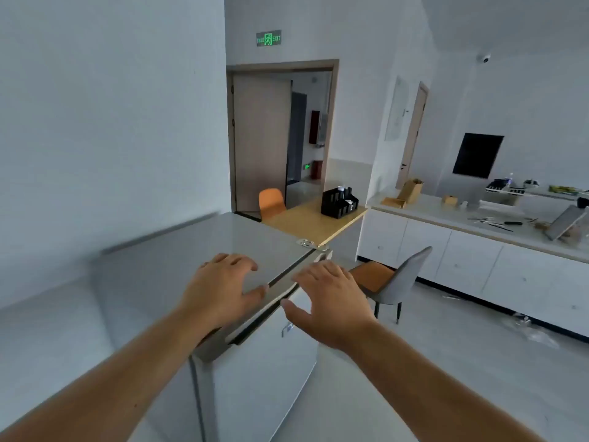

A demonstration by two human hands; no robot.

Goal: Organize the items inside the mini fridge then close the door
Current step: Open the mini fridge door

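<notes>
A silver mini fridge stands low in front of me against the left wall. Its door is seen from above and looks shut or almost shut, with a dark gap along the top edge. The items inside are hidden. My left hand rests flat on the fridge top near the front edge, fingers spread. My right hand hovers over the door's top edge, fingers apart, holding nothing.
A grey chair with an orange seat stands just right of the fridge. Behind it are a wooden table with a black organiser, and a white counter with clutter. An open doorway lies ahead.
</notes>
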